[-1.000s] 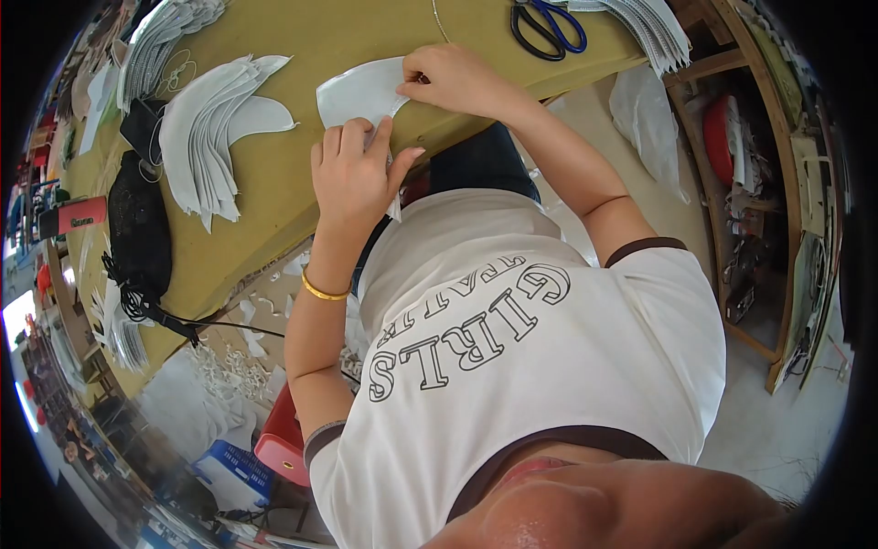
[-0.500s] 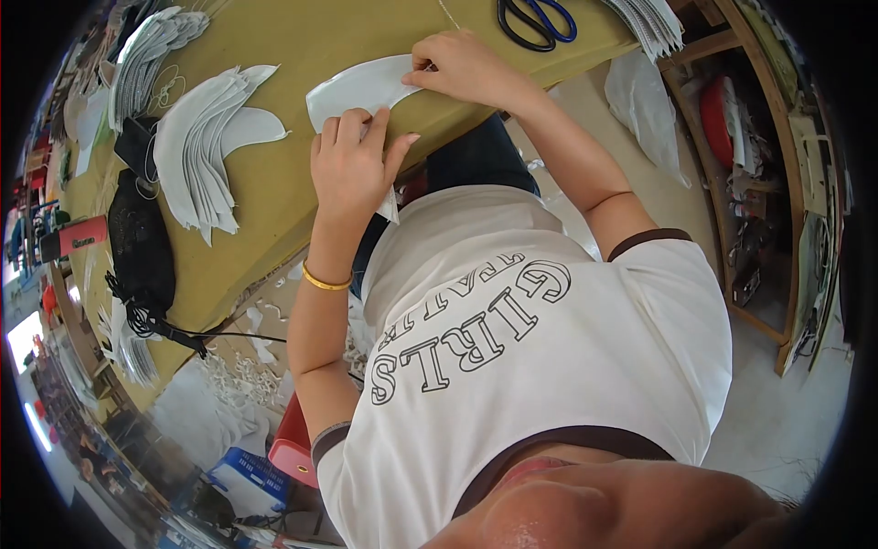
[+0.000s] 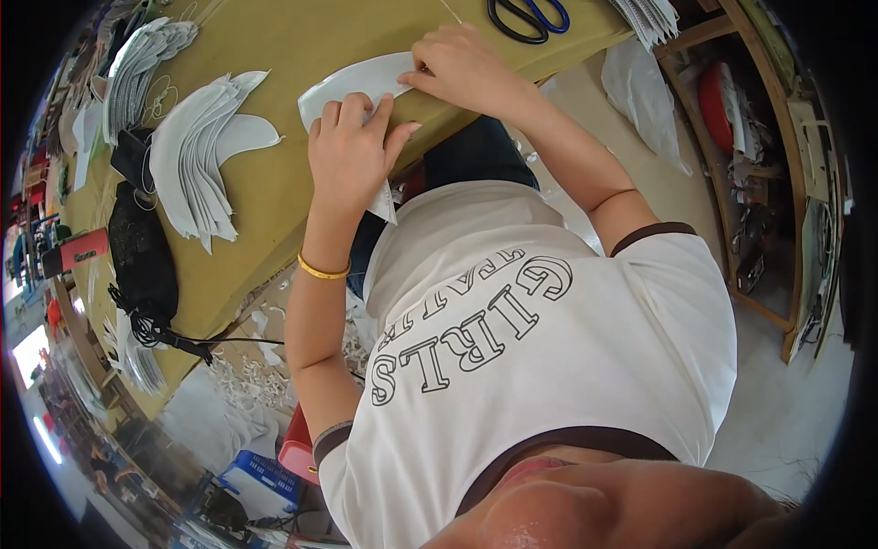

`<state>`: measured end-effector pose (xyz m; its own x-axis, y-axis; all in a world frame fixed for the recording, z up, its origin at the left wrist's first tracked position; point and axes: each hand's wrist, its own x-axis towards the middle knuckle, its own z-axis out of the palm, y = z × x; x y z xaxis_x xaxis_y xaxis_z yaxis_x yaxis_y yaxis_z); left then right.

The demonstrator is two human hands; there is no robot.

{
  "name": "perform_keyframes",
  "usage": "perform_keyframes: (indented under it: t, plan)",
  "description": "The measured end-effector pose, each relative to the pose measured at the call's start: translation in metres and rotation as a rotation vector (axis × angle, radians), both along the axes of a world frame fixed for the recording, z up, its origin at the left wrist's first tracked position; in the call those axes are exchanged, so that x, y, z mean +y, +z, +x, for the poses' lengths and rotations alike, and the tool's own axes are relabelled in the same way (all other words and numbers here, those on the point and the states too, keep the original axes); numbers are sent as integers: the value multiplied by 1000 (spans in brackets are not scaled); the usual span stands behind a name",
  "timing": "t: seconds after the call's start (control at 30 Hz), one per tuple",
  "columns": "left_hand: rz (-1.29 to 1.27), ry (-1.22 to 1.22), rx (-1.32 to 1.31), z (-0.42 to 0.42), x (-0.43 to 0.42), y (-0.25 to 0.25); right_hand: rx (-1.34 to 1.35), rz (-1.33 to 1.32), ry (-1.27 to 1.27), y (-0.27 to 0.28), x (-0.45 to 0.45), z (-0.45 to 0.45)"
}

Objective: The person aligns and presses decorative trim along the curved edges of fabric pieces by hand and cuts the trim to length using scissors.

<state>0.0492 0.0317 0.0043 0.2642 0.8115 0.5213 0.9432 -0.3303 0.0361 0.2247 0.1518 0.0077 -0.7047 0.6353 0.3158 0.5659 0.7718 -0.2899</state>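
From my end of the head feed, I have the white piece [image 3: 357, 78] flat by the near edge of the worktop [image 3: 265, 197]. My right hand [image 3: 465, 69] pinches its right end; my left hand [image 3: 350, 157] lies over its near side, thumb spread, though I can't tell whether it grips anything. A stack of white pieces [image 3: 194, 165] sits toward the worktop's left edge. The shirt [image 3: 549, 366] reads "GIRLS", upside down to me; its second line is unclear.
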Motion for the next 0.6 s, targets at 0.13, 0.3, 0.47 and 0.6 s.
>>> perform_keyframes:
  t: [0.13, 0.3, 0.47, 0.6]
  plan:
    - [11, -8, 11, -2, 1, -2, -8, 53, -59, 5, -3, 7]
    - [9, -23, -8, -2, 3, 0, -9, -21, -62, -1, -3, 7]
    - [-11, -40, -27, -2, 5, 4, 16, -25, -68, -7, -5, 7]
    - [44, -55, -36, 2, 13, -1, 27, 47, -85, -11, -7, 6]
